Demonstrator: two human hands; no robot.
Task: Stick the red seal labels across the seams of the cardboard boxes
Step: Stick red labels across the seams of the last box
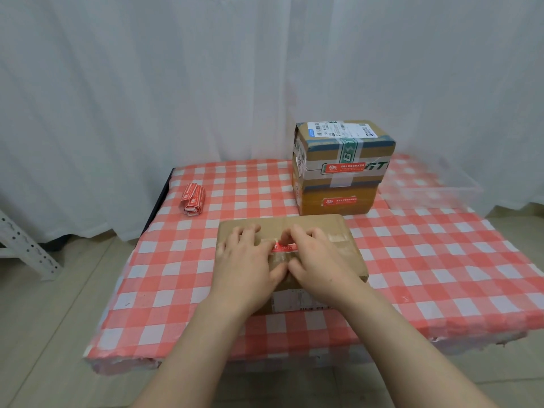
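**Entry: seal label being pressed onto front box**

A flat brown cardboard box [312, 225] is set at the near middle of the desk [206, 290], which is covered with a red-and-white checked cloth. It lies close to the person, presumably so both hands can bear down on its top. A red seal label [284, 247] lies on the top face, over a band of clear tape that runs left to right. Only its middle is seen between the hands.

The left hand [247, 254] is laid flat with fingers spread, covering the label's left end and pressing it to the cardboard. The right hand [318, 254] is arched over the right end with fingers bent down. Whether it pinches an edge or only presses cannot be told. The thumbs meet just in front of the label, likely to steady the box.

Step judged: smoothing down, with adhesion nearly complete on this box.

Behind it, two boxes are stacked: an upper taped cardboard box with a shipping slip [368, 151] on a lower orange-brown cardboard box [312, 206]. Each front face bears a red label, so these are judged done and parked out of the way.

A folded bundle of red labels [192, 199] is kept far left, well apart from the work. A clear plastic tub [426, 189] is noted far right
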